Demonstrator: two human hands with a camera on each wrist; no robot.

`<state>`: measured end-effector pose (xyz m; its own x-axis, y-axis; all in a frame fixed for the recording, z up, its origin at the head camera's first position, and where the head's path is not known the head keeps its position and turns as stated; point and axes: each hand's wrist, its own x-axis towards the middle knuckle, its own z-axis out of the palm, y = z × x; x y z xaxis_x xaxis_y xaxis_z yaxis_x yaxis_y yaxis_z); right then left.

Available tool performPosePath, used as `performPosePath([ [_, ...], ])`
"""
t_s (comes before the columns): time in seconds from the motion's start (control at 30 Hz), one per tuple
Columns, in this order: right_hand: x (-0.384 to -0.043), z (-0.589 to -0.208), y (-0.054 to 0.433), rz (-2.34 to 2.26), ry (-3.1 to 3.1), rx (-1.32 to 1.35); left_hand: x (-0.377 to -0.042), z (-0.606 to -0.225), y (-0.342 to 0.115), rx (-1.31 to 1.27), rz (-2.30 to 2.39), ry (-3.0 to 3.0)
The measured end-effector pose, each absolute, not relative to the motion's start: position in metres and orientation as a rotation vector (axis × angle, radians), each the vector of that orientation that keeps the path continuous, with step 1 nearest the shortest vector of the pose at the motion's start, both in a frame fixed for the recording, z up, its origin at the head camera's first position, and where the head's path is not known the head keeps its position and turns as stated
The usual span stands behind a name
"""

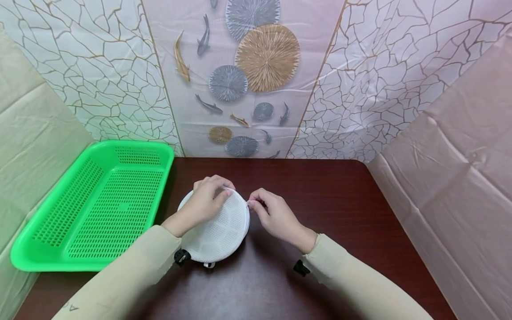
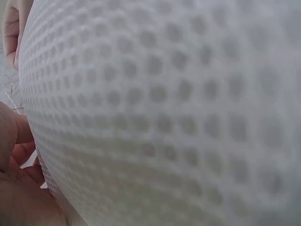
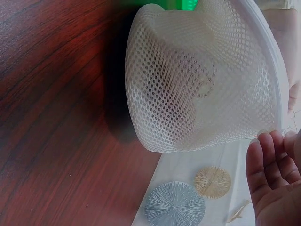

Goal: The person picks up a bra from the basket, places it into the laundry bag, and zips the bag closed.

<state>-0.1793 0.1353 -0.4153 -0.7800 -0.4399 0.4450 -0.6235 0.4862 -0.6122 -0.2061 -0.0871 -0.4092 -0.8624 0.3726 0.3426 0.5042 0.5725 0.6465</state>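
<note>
A round white mesh laundry bag (image 1: 224, 231) stands on the table in front of me. Its honeycomb mesh wall (image 3: 164, 84) shows in the right wrist view, with a smooth white band (image 3: 277, 70) round its top edge. My left hand (image 1: 206, 202) lies over the bag's far side and grips that edge between thumb and fingers. At the right side of the rim, my right hand (image 1: 276, 215) pinches the edge with thumb and fingertips; whether a zipper pull is between them is hidden. Blurred mesh fills most of the left wrist view.
A green perforated plastic basket (image 1: 120, 206) stands to the left on the dark red-brown table (image 1: 320, 200). Patterned cloth (image 1: 256, 120) hangs behind the table's far edge. Pale fabric walls (image 1: 448, 155) flank both sides. A small white tab (image 1: 209, 265) sticks out at the bag's near edge.
</note>
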Motion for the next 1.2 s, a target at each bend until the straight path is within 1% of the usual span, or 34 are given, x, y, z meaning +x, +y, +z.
performPosePath([
  [0.6,-0.1793,-0.4145,0.1366,1.186,-2.490,0.938,-0.2118,-0.4098,-0.0922,-0.605,-1.227,-2.657],
  [1.2,-0.1797,-0.4152,0.1381,1.173,-2.499,0.932,-0.2114,-0.4095,-0.0920,-0.585,-1.246,-2.662],
])
